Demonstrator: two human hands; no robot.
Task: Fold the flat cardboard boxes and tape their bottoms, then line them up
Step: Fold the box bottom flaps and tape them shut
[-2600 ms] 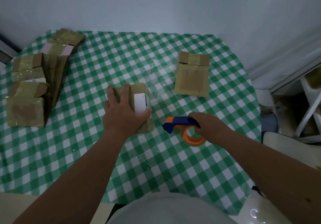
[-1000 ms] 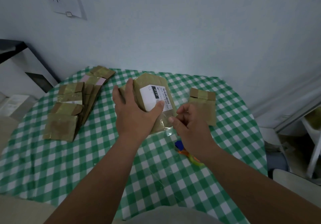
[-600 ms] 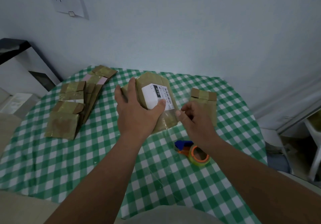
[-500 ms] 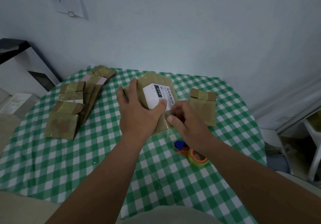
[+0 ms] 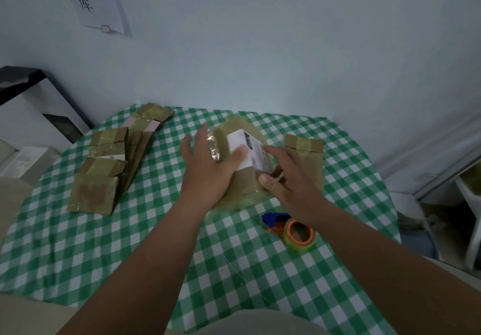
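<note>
Head: both hands on box (image 5: 235,152)

Round table (image 5: 78,243), green-white check cloth — flat box stack (image 5: 109,163) at left, taped box (image 5: 234,178) centre, flat box (image 5: 309,152) right, tape dispenser (image 5: 291,230) nr front.
</note>
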